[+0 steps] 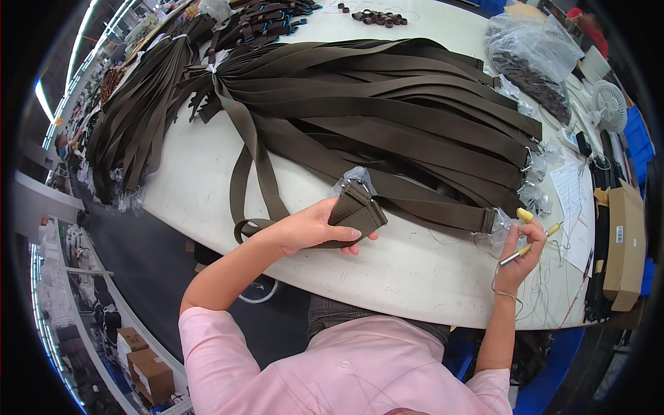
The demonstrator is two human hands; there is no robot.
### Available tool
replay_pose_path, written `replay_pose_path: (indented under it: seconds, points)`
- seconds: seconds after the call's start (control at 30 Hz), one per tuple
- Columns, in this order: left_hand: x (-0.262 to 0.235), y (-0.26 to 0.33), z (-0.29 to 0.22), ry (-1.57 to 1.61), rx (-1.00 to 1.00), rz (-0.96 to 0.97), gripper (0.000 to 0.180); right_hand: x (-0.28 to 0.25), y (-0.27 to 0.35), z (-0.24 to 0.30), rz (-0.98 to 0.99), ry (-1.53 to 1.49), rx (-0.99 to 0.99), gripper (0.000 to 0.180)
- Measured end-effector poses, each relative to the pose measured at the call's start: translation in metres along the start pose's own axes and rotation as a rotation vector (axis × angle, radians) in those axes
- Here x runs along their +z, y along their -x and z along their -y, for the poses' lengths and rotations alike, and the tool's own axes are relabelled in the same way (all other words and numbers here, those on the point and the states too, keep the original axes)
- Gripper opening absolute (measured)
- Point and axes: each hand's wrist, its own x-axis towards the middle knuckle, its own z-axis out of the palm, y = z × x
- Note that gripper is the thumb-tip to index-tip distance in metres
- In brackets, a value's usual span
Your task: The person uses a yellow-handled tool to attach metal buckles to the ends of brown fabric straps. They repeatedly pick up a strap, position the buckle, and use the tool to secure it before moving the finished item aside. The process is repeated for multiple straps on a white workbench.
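My left hand (315, 227) is closed around the folded end of a dark olive webbing strap (360, 216), near the table's front edge. Metal hardware and a clear plastic wrap (356, 176) show at the top of that end. The rest of the strap loops away to the left. My right hand (520, 266) is raised at the right, gripping a slim pen-shaped tool (513, 256) with a metal tip and yellow end. A yellow cover (525, 215) sits on one fingertip. Just left of this hand lies another strap end (477, 220) with plastic-wrapped hardware.
A large tied bundle of straps (387, 90) spreads over the white table (415, 273); a second bundle (138, 117) hangs over its left edge. Small webbing loops (379, 19) lie at the back. On the right are a plastic bag (532, 52), fan (609, 105), paper sheet (573, 207) and carton (622, 249).
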Motion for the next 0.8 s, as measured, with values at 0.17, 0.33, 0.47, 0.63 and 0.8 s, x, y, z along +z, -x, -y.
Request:
replay_pose_path:
  seconds: [0.17, 0.33, 0.47, 0.63, 0.8]
  points:
    - [0.0, -0.001, 0.003, -0.018, -0.001, -0.005, 0.037, -0.001, 0.0, 0.001, 0.0, 0.012, 0.0, 0.018]
    - [0.001, 0.0, 0.004, -0.022, 0.006, 0.005, 0.037, -0.001, 0.0, 0.0, -0.008, 0.022, -0.012, 0.018]
    - [-0.001, 0.001, 0.008, -0.036, 0.026, 0.023, 0.036, 0.001, 0.001, 0.0, -0.015, 0.021, -0.01, 0.019]
    - [0.001, 0.003, 0.009, -0.032, 0.027, 0.017, 0.035, 0.001, 0.002, 0.001, -0.024, 0.03, 0.006, 0.02]
    - [-0.003, 0.001, 0.015, -0.087, 0.046, 0.03, 0.037, 0.0, 0.001, -0.003, -0.039, 0.044, 0.005, 0.022]
